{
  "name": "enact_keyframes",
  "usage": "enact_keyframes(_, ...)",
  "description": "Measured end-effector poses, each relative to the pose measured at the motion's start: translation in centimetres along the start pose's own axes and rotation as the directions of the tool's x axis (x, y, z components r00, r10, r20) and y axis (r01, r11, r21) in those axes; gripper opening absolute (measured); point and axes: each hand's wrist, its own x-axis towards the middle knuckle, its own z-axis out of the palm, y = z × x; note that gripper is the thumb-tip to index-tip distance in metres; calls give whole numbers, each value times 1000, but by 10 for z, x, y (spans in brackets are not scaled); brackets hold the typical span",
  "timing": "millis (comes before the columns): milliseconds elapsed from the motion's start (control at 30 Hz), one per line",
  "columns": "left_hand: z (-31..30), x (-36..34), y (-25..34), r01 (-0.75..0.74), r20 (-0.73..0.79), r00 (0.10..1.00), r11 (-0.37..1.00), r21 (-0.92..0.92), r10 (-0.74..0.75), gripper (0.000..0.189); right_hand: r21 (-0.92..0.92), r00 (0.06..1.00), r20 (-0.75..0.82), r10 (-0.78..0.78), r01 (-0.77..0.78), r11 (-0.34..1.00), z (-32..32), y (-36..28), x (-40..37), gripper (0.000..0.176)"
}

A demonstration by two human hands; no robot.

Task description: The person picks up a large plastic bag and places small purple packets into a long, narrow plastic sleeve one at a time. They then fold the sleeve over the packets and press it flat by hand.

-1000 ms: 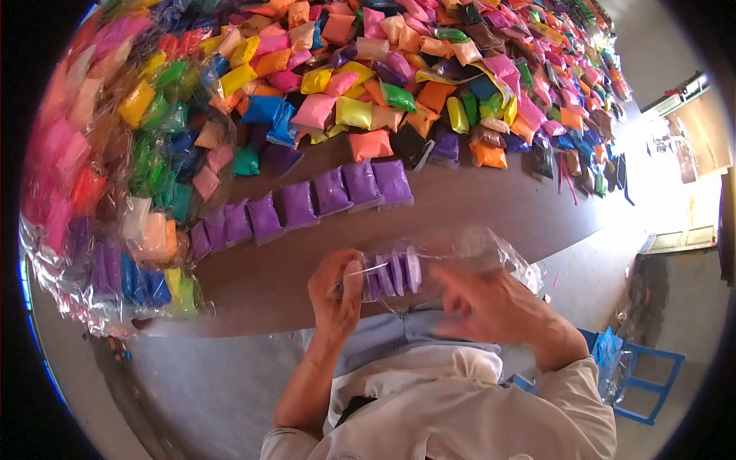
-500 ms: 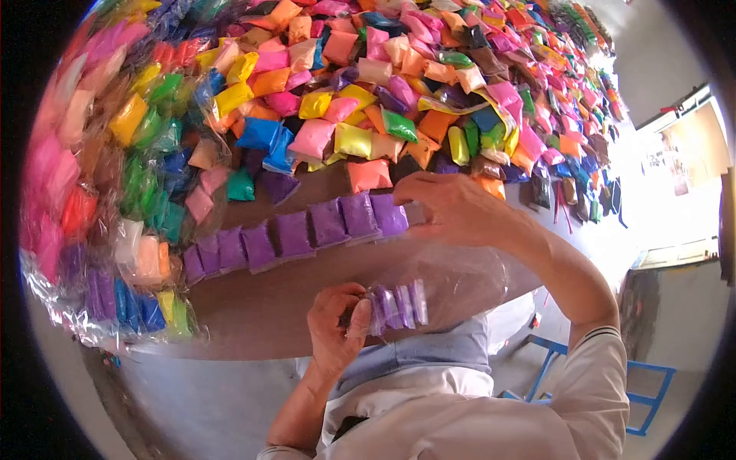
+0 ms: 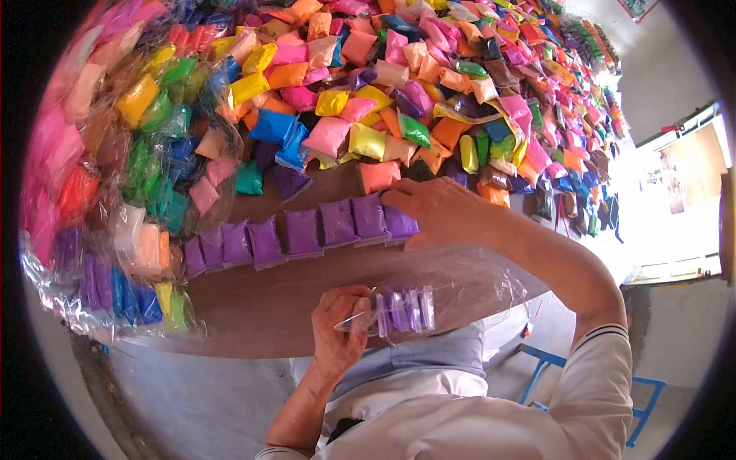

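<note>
Brown table (image 3: 253, 326), mostly under the heap of coloured packets (image 3: 368, 142). Row of purple packets (image 3: 303, 232) sits along the near side, apart from the heap, likely for easy reach. Clear bag (image 3: 491, 295) lies out to the right, its end pinched closed in left hand (image 3: 341, 326), presumably to steady it. Right hand (image 3: 441, 211) spans the row's right-end packet (image 3: 400, 223), thumb and fingers apart; can't tell if gripped. Bagged purple packets (image 3: 404, 310) stand on edge, probably to pack tight.

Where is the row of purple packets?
In the head view, the purple row lies left of centre on the table, in front of the colourful pile, its right end at the right hand.
</note>
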Motion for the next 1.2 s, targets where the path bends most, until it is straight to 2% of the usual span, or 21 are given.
enact_keyframes(167,0,-1,-3,-17,18,1000,1000,16,16,22,12,997,46,61,-62,998,-2,-10,-4,62)
enact_keyframes(267,-2,-1,-3,-4,25,1000,1000,10,3,22,95,993,-18,114,-111,989,-8,-7,-9,64)
enact_keyframes(367,1,-1,-5,-8,0,1000,1000,4,8,22,121,985,-140,99,-82,989,-18,-8,-6,64)
enact_keyframes(467,1,0,-5,-23,-1,1000,1000,6,23,22,120,959,-279,-56,92,988,-5,-6,7,64)
enact_keyframes(567,-1,0,-1,-10,-2,1000,1000,3,10,22,115,997,-81,-6,15,993,-7,-21,20,65)
enact_keyframes(733,-3,-3,-2,19,18,1000,1000,-1,-19,23,66,996,-76,-54,60,996,1,-18,26,65)
enact_keyframes(867,-1,-5,-2,78,-3,997,992,-95,-79,22,49,995,-78,-63,67,997,5,-14,26,62)
enact_keyframes(933,0,-7,-1,160,12,987,974,-161,-160,26,88,998,-59,-37,42,995,2,-14,24,60)
enact_keyframes(967,1,-8,-1,151,-3,988,976,-156,-153,25,107,998,-50,-24,29,994,-1,-15,22,59)
enact_keyframes(1067,3,-9,-4,132,-23,990,982,-137,-136,24,283,978,-89,186,-154,947,-32,-23,5,54)
enact_keyframes(1133,0,-8,-3,127,1,992,985,-117,-127,23,467,904,-289,315,-154,871,-32,-5,-15,47)
enact_keyframes(1200,2,-6,-5,50,-47,997,993,-109,-55,22,657,779,-426,461,-84,749,-54,-13,-48,44)
